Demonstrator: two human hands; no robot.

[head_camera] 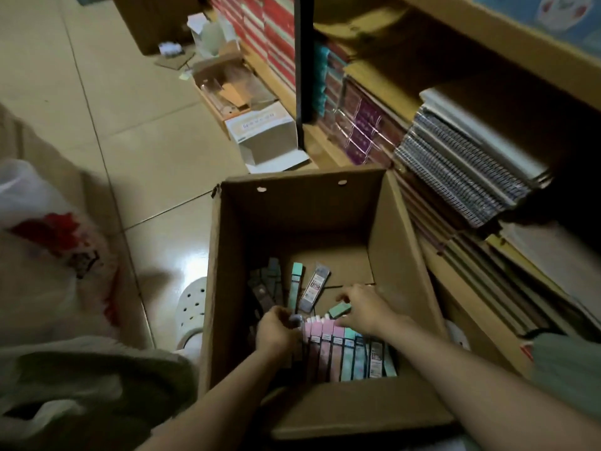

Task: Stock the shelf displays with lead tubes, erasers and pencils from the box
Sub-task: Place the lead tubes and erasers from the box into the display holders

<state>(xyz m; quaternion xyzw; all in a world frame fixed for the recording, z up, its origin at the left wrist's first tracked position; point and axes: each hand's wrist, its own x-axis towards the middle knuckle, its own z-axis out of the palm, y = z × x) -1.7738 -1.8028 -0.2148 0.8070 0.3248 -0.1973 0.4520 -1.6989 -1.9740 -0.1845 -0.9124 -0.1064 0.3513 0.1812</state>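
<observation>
Head cam: shelf unit fills right side, w/ stacked notebooks & red boxes. Tiled floor left; plastic bag at left edge. Open cardboard box sits on floor just beside shelf. Both arms reach into it. Row of lead tubes (pink, teal) lies along near side of box bottom; loose tubes farther in. Left hand: fingers curled round tube ends at row's left. Right hand: fingers & thumb pinch a green tube just above row.
</observation>
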